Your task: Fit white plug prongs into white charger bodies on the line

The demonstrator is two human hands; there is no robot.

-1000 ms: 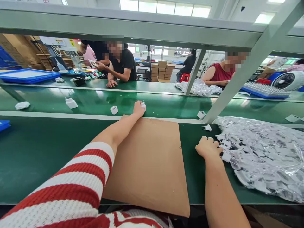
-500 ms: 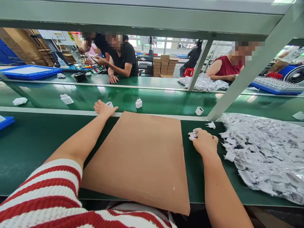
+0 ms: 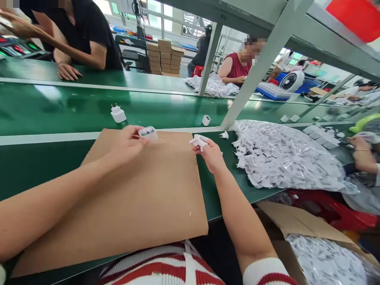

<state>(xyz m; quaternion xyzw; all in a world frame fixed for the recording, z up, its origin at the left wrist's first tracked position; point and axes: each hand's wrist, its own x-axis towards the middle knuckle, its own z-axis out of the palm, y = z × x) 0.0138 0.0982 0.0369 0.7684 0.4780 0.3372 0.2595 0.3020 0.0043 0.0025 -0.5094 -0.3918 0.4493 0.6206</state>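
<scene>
My left hand hovers over the far edge of a brown cardboard sheet and pinches a white charger body. My right hand, at the sheet's right corner, is closed on small white plug parts. The two hands are about a hand's width apart. Just right of my right hand lies a clear plastic sheet heaped with several white plug parts.
On the green conveyor belt stand a white charger and another. A slanted metal post rises beside the heap. People work across the belt and at the right edge. An open carton with bagged parts sits low right.
My left hand took a charger body off the belt and drew it back over the cardboard. My right hand lifted plug parts from the heap toward it. The view swung right and down.
</scene>
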